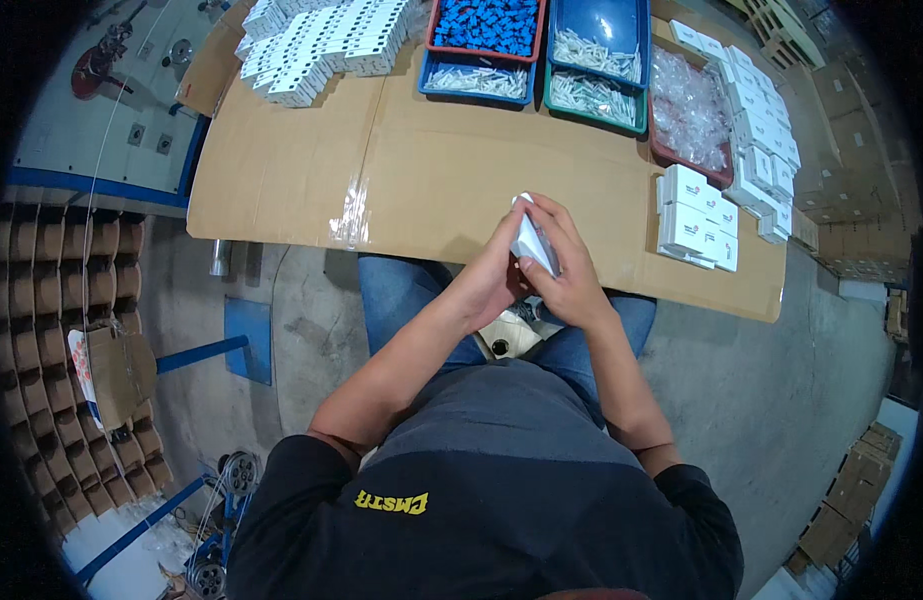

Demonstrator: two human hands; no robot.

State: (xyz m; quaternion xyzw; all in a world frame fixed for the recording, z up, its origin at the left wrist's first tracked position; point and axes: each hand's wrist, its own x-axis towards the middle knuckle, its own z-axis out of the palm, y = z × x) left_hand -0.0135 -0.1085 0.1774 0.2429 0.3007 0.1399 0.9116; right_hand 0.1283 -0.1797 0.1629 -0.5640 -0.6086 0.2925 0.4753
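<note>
A small white box (531,245) is held between my two hands, tilted, just over the table's near edge. My left hand (493,272) is closed along its left side, the fingertips reaching its top end. On the other side my right hand (569,268) wraps it, with the thumb across its lower part. Part of the box is hidden by the fingers. Nearest to my right hand on the table is a stack of white boxes (697,222).
Cardboard covers the table (461,165). At the back stand a red tray of blue pieces (486,28), a blue tray of slim white pieces (476,82), a green tray (593,97) and a bin of clear plastic pieces (686,105). Rows of white boxes (331,45) fill the back left.
</note>
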